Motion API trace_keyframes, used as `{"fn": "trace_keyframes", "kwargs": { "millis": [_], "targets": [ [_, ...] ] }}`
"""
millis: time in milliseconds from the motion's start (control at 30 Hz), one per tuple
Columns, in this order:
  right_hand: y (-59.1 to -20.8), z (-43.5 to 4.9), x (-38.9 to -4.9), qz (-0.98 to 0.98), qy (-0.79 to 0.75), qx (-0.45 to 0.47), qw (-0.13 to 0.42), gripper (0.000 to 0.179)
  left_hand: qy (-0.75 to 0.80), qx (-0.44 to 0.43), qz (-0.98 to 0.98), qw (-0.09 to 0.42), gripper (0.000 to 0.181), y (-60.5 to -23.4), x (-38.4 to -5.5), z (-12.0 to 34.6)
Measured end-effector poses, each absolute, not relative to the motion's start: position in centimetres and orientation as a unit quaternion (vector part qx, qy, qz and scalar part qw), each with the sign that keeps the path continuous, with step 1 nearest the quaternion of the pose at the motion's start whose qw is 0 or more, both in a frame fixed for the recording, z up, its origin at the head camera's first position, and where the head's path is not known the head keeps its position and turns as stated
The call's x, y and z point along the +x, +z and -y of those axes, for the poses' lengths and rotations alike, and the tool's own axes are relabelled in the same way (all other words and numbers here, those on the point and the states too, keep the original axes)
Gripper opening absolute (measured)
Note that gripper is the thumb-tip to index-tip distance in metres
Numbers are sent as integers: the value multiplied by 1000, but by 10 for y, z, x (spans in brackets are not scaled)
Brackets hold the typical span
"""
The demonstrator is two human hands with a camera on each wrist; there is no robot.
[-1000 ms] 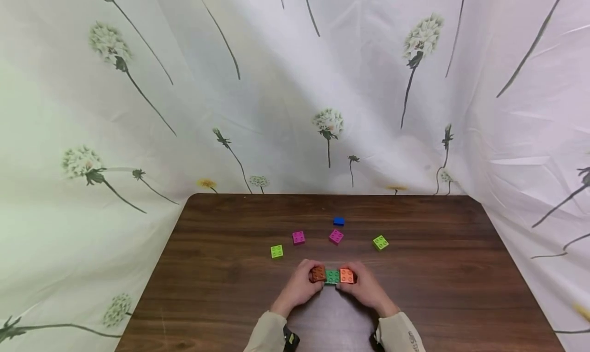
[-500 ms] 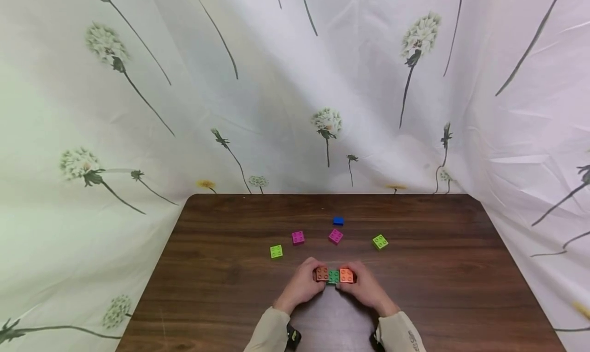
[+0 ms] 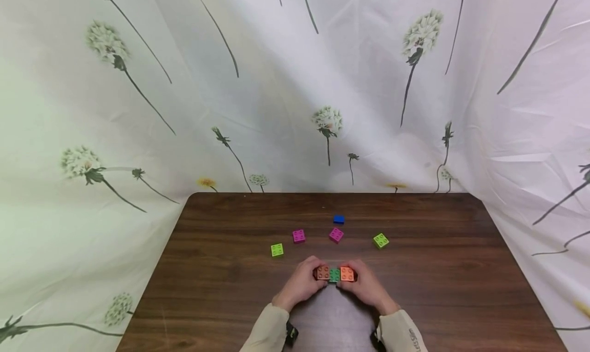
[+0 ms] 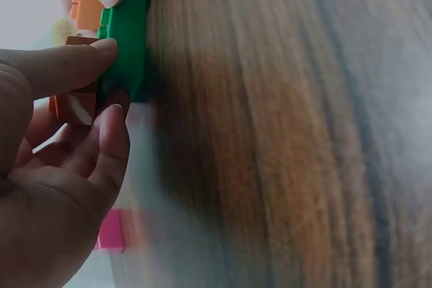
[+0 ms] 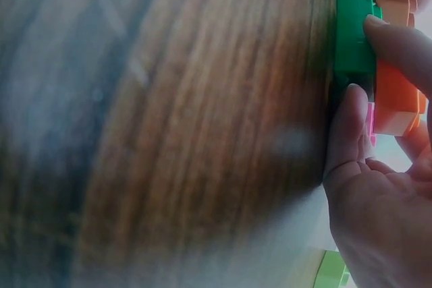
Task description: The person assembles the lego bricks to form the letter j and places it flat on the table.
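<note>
In the head view my left hand (image 3: 301, 285) grips a brown toy building brick (image 3: 323, 273) between thumb and fingers. It sits at the left end of a longer green brick (image 3: 334, 275), whose studs show in the middle. At the other end an orange brick (image 3: 347, 274) stands on the green one, gripped by my right hand (image 3: 367, 286). The left wrist view shows the thumb across the brown brick (image 4: 79, 107), its tip at the green brick's (image 4: 129, 35) upper edge. Seen from the right wrist, the orange brick (image 5: 395, 99) lies between thumb and fingers.
Beyond the hands on the dark wooden table (image 3: 221, 301) lie two lime bricks (image 3: 277, 250) (image 3: 380, 241), two magenta bricks (image 3: 298, 236) (image 3: 336, 234) and a blue brick (image 3: 338, 219). A flower-patterned cloth (image 3: 276, 101) hangs behind and at both sides.
My left hand has shifted slightly right with the brown brick, which has straightened and now lines up with the green and orange ones. The right hand has stayed nearly still.
</note>
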State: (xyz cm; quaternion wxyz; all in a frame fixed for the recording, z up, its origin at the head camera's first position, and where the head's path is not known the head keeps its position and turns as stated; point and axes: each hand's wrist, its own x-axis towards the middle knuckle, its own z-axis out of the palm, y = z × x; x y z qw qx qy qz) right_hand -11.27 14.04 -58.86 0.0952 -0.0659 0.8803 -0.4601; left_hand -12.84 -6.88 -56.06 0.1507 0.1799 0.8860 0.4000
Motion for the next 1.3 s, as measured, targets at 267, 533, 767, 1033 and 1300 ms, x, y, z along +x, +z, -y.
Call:
{"fn": "trace_keyframes", "kwargs": {
  "millis": [267, 533, 767, 1033, 1300],
  "targets": [
    [-590, -141, -112, -880, -460, -71, 92, 32, 372, 209, -893, 142, 32, -562, -129, 71],
    [-591, -141, -112, -879, -461, -74, 93, 32, 330, 239, -903, 138, 35, -562, -127, 75],
    [-591, -143, -112, -877, -464, -72, 97, 31, 314, 243, -907, 143, 33, -559, -129, 75],
    [-590, -143, -112, -876, -467, -64, 108, 31, 309, 234, -911, 140, 31, -558, -130, 73],
    [-590, -141, -112, -878, -464, -60, 105, 30, 339, 211, -906, 140, 34, -562, -130, 73]
  ]
}}
